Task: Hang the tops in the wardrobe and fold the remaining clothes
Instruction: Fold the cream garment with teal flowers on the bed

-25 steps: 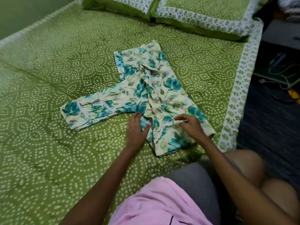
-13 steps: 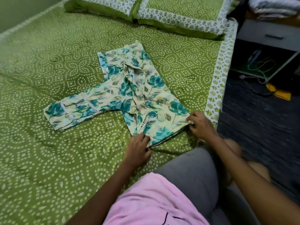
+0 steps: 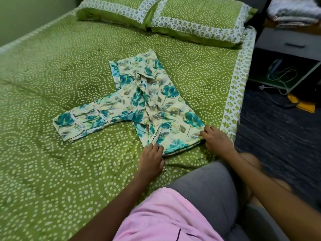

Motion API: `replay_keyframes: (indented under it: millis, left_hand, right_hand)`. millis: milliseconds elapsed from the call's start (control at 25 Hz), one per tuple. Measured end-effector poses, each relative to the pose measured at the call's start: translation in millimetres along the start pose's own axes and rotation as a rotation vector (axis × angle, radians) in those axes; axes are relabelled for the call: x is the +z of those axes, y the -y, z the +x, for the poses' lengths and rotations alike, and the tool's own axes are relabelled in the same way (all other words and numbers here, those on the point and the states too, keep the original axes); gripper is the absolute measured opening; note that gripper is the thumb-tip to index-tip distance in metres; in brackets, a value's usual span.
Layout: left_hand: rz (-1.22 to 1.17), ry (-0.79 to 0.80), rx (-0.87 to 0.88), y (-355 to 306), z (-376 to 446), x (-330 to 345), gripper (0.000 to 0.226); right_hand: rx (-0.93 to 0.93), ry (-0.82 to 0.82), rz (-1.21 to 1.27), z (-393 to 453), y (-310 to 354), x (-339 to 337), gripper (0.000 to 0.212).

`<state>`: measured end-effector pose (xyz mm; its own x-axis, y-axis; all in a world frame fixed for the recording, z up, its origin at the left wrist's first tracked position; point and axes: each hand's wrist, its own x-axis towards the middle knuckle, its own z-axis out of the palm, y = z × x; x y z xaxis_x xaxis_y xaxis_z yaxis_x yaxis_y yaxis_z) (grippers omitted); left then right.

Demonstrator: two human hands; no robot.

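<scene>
— Where does the folding stand?

— Early, I'd judge. The floral garment (image 3: 147, 103) lies spread on the bed (image 3: 52, 171), one leg or sleeve out to the left, the rest doubled lengthwise.

— And the hands?

— The left hand (image 3: 152, 159) curls its fingers (image 3: 152, 147) onto the near hem at the middle; the right hand (image 3: 216, 140) pinches the near right corner.

— What's left?

— This piece needs its cross folds. No wardrobe or hanger shows, so I can't tell about the tops. Folded cloth (image 3: 293, 13) sits on a shelf far right.
</scene>
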<state>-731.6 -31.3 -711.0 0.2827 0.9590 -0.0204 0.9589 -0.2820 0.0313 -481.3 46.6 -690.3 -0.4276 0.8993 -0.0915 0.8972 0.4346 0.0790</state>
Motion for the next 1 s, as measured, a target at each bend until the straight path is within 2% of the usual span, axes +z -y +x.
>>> replay_keyframes:
  millis: [120, 200, 320, 400, 480, 600, 680, 760, 840, 920, 1000]
  left_hand:
    - [0.049, 0.026, 0.054, -11, 0, 2, 0.029]
    - [0.013, 0.094, -0.025, -14, 3, -6, 0.029]
    - [-0.081, 0.139, 0.028, -5, 12, -14, 0.026]
    - [-0.123, 0.204, 0.092, -6, 10, -20, 0.024]
    - [-0.204, 0.333, 0.131, -10, 5, -19, 0.021]
    - [-0.349, 0.499, 0.107, -10, 11, -24, 0.023]
    - [-0.430, 0.414, 0.070, -9, 27, -31, 0.025]
    - [-0.445, 0.182, -0.028, -4, 44, -32, 0.027]
    - [-0.465, -0.001, -0.165, 11, 67, -26, 0.035]
    - [-0.513, -0.065, -0.300, 39, 93, -20, 0.047]
    - [-0.626, -0.079, -0.426, 68, 116, -19, 0.057]
  right_hand:
    - [-0.015, 0.044, -0.065, 4, 5, -3, 0.033]
    - [-0.039, 0.058, -0.070, 6, 5, -5, 0.032]
    - [-0.071, 0.099, 0.009, 8, -5, -10, 0.029]
    - [-0.065, 0.183, 0.047, 4, -8, -12, 0.027]
    - [-0.037, 0.305, 0.077, 1, -3, -12, 0.026]
    - [0.052, 0.511, 0.032, 12, 5, -28, 0.026]
    - [0.106, 0.443, 0.040, 25, 18, -39, 0.023]
    - [0.149, 0.284, 0.281, 35, 40, -35, 0.013]
    - [0.173, 0.260, 0.639, 46, 64, -20, 0.016]
    - [0.243, 0.243, 0.911, 60, 80, -8, 0.018]
    - [0.439, 0.236, 1.322, 77, 91, -6, 0.017]
